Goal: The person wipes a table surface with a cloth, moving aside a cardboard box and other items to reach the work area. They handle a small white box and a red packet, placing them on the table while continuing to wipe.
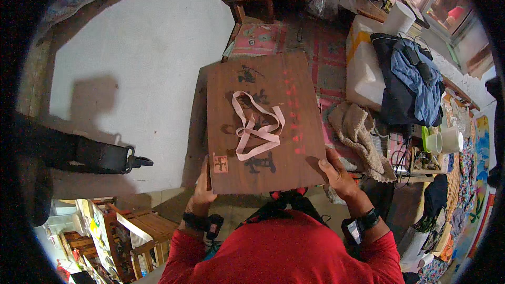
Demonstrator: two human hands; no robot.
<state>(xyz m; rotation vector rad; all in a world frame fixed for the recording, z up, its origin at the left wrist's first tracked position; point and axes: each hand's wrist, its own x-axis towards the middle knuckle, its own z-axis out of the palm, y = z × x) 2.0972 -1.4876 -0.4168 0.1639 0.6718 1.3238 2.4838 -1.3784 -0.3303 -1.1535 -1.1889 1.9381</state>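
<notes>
A brown wooden board or flat box (pixel 260 181), bearing dark and red writing and a small paper square at its lower left corner, is held in front of my body. My left hand (pixel 204 183) grips its lower left edge, the fingers partly hidden beneath. On the lower right edge, my right hand (pixel 338 175) has its thumb on top, the other fingers mostly out of sight. A pale pink ribbon (pixel 258 130) lies loosely looped on the board's face.
Behind the board is a surface with a pink patterned cloth (pixel 331 63). To the right are a white foam box (pixel 363 75), a beige towel (pixel 355 134), blue cloth (pixel 418 83) and cups (pixel 451 140). A pale wall (pixel 158 67) rises at left, above a wooden chair (pixel 148 228).
</notes>
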